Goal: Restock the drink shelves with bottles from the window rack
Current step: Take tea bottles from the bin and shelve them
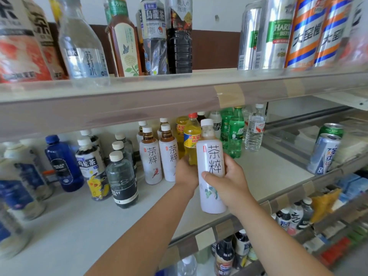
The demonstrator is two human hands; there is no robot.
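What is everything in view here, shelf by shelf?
held tea bottle: one, white, in both hands before the middle shelf
matching tea bottles: two in front, white, middle shelf, left of it
yellow bottles: two, yellow, behind the held one
green bottles: at least two, green, middle shelf rear
blue bottle: one, blue, middle shelf left
striped cans: two, orange, blue and white, top shelf right
left hand: one, holds the bottle's left side
right hand: one, grips its right side

The tea bottle [212,166] is white with black characters. At nine o'clock is a blue bottle [63,164]; at two o'clock, cans [304,32] striped orange and blue.
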